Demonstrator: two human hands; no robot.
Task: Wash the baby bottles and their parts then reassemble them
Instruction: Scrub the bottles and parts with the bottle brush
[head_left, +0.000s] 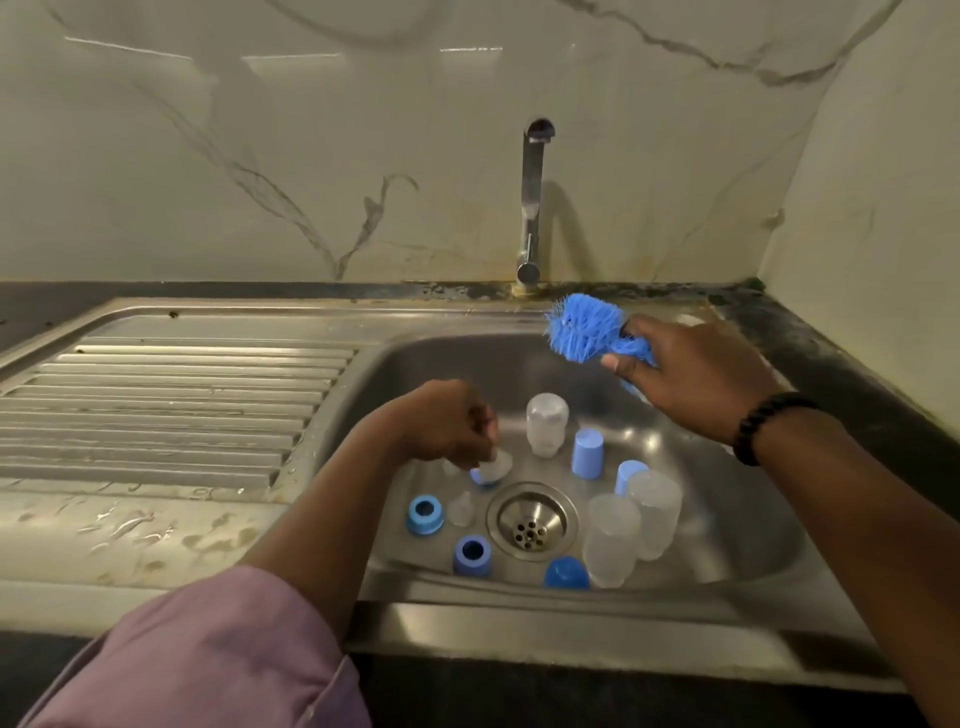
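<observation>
Rolled lilac sleeve (208, 649) is seen nearest, on the left arm. Down in the sink (727, 519), a collar with its clear teat (491, 470) is pinched by the left hand (441, 421), apparently; blur hides the fingertips. The blue bottle brush (584, 327) is gripped by the right hand (691, 374) above the basin. Bottles (545, 423), caps (587, 452) and rings (425, 514) are scattered round the drain (531, 521). The piece should be lifted clear and held firmly while bristles are worked inside.
</observation>
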